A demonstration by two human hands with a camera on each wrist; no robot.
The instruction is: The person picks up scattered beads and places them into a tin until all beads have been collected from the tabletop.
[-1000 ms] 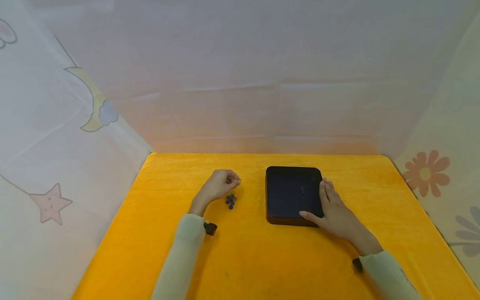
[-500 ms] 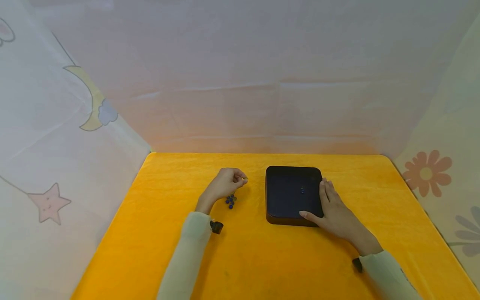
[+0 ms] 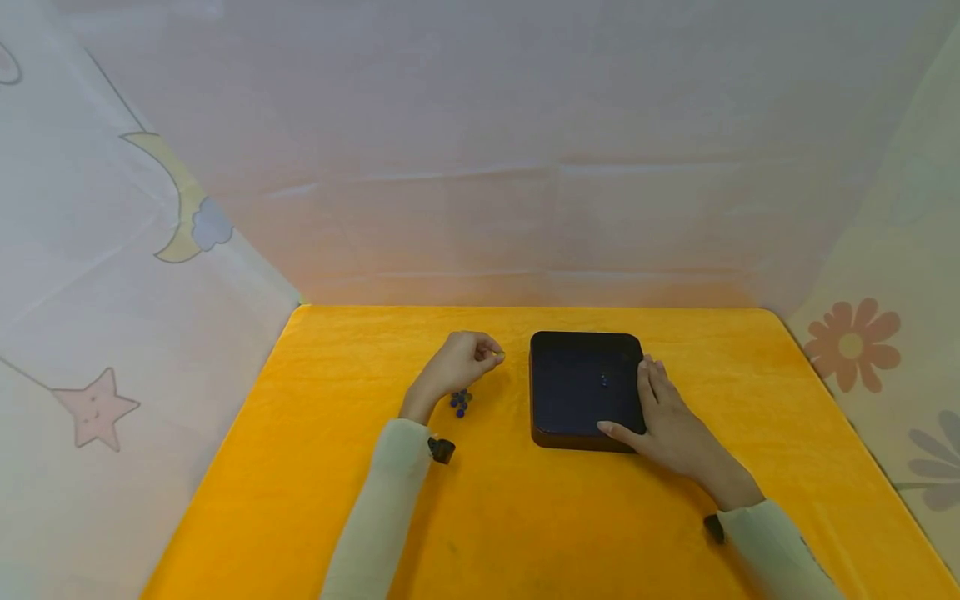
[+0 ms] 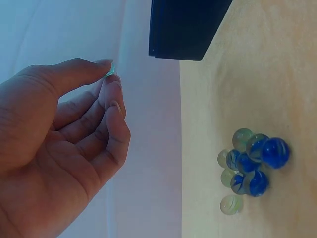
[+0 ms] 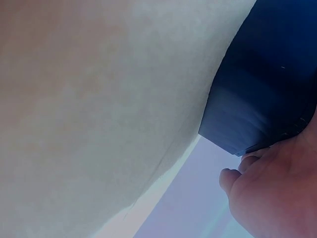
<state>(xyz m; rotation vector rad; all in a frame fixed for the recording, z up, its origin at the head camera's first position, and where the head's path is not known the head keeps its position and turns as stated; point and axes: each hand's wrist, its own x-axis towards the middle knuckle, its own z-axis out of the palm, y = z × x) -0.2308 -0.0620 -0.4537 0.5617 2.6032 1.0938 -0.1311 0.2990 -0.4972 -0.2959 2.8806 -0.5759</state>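
- The left hand (image 3: 457, 367) is near the middle of the head view, lifted a little above the yellow bench (image 3: 300, 467).
- Its fingers (image 4: 111, 94) are curled in, and the thumb and first finger pinch one small pale green marble (image 3: 498, 357) at their tips. In the left wrist view the marble (image 4: 112, 68) is only a tiny glint between the tips, upper left of the frame.
- The pinched marble is between the pile of marbles (image 3: 460, 402) and the black tray (image 3: 585, 417), close to the tray's left edge but not over it.
- The pile lies on the bench just below the left hand. In the left wrist view the pile (image 4: 250, 166) sits at the lower right, with blue ones and clear greenish ones all touching in a bunch.
- The black tray is right of the middle in the head view. One small blue marble (image 3: 604, 381) lies inside it.
- The right hand (image 3: 671, 425) rests on the tray's right side. Its fingers lie straight along the right rim and the thumb lies along the near rim.
- In the right wrist view, the tray (image 5: 267, 99) is at the upper right and part of the right hand (image 5: 277, 193) touches its corner at the lower right.
- Both arms wear pale green sleeves (image 3: 375, 517).
- Light cloth walls (image 3: 150, 250) with a moon, a star and a flower stand around the bench.
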